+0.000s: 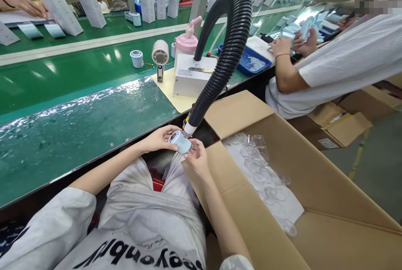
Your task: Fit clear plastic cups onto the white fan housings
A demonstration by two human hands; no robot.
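Above my lap, between both hands, is a light-blue cylindrical housing (180, 141) with a dark round opening at one end. My left hand (163, 138) is closed round its left side, thumb below and fingers above. At its other end my right hand (198, 156) grips a clear plastic cover (190, 148), fingers curled; whether the cover is seated on the housing I cannot tell. Right above them ends a black corrugated hose (230, 48) with a white nozzle (189, 129). The hose arches from a white box-shaped machine (190, 77) on the bench.
An open cardboard box (317, 190) on my right holds several clear plastic covers (262, 176). A handheld fan (160, 57), a similar blue housing (137, 59) and a pink-lidded cup (186, 43) stand on the green bench. A blue tray (251, 61) and a co-worker in white (345, 56) are farther right.
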